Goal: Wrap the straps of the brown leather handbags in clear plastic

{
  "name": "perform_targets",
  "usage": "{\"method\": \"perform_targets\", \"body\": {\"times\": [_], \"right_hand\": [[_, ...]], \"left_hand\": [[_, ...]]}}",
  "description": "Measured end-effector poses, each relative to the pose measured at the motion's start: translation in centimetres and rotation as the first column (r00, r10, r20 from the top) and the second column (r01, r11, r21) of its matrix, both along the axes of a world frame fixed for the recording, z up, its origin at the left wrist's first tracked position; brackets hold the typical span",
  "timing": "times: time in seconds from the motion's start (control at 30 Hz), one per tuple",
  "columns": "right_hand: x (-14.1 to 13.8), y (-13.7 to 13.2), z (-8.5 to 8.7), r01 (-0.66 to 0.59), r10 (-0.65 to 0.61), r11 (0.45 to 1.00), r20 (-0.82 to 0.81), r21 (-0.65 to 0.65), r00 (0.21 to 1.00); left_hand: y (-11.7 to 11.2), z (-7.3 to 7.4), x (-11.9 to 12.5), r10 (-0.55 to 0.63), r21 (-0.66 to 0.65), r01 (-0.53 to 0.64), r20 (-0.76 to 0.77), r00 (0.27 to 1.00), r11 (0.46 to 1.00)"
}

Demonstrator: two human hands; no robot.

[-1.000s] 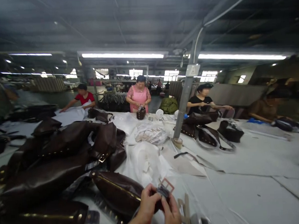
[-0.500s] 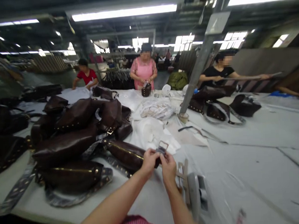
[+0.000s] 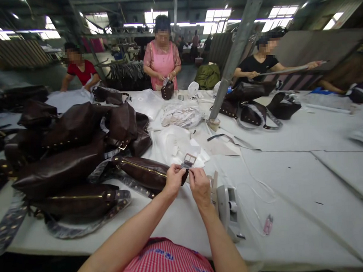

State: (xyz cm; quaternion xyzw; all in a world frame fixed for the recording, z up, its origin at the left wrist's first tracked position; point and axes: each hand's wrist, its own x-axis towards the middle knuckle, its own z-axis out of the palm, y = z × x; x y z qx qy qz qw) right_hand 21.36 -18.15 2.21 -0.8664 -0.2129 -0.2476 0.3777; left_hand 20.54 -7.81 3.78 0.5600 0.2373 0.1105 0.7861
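Both hands meet at the end of a strap (image 3: 186, 165) with a square metal buckle (image 3: 190, 158), which stands up beyond the fingertips. My left hand (image 3: 174, 181) pinches it from the left, my right hand (image 3: 200, 186) from the right, thumbs close together. What lies between the fingertips is partly hidden. Behind and left of my left hand lies a dark brown leather handbag (image 3: 143, 170) with a gold zip and a studded strap. Just right of my right hand stands a grey tape dispenser (image 3: 227, 210).
Brown handbags (image 3: 61, 164) with plastic-wrapped straps pile up on the left. White wrapping (image 3: 171, 142) lies ahead, beside a slanting metal post (image 3: 236, 56). Pink thread snips (image 3: 268, 225) lie to the right on the white table (image 3: 294, 195). Several co-workers stand across the table.
The view has tipped downward and swung slightly right, so the table sits higher in it. My hands still hold the buckle strap; the right-hand fingers have curled in more.
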Motion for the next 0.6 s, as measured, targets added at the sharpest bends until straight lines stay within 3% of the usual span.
{"method": "perform_targets", "body": {"times": [0.1, 0.2, 0.3, 0.4, 0.6], "right_hand": [[0.3, 0.1, 0.6, 0.034, -0.033, 0.982, 0.009, -0.184, 0.999], [0.7, 0.0, 1.2, 0.063, -0.066, 0.914, 0.007, -0.401, 0.998], [1.2, -0.1, 1.4, 0.058, -0.075, 0.844, -0.010, -0.533, 0.997], [1.4, 0.0, 1.0, 0.056, -0.085, 0.843, -0.031, -0.535, 0.996], [0.7, 0.7, -1.1, 0.095, -0.123, 0.931, -0.057, -0.351, 0.991]], "left_hand": [[-0.1, -0.2, 0.0, -0.010, 0.023, 0.010, 0.005, 1.000, 1.000], [0.0, -0.4, -0.1, -0.019, 0.058, 0.018, 0.022, 1.000, 0.998], [0.0, -0.7, -0.2, -0.029, 0.094, 0.027, 0.027, 0.999, 0.995], [0.1, -1.1, -0.1, -0.028, 0.123, 0.022, 0.046, 0.999, 0.992], [0.5, -2.2, -0.3, -0.057, 0.101, 0.048, 0.080, 0.995, 0.994]]}}
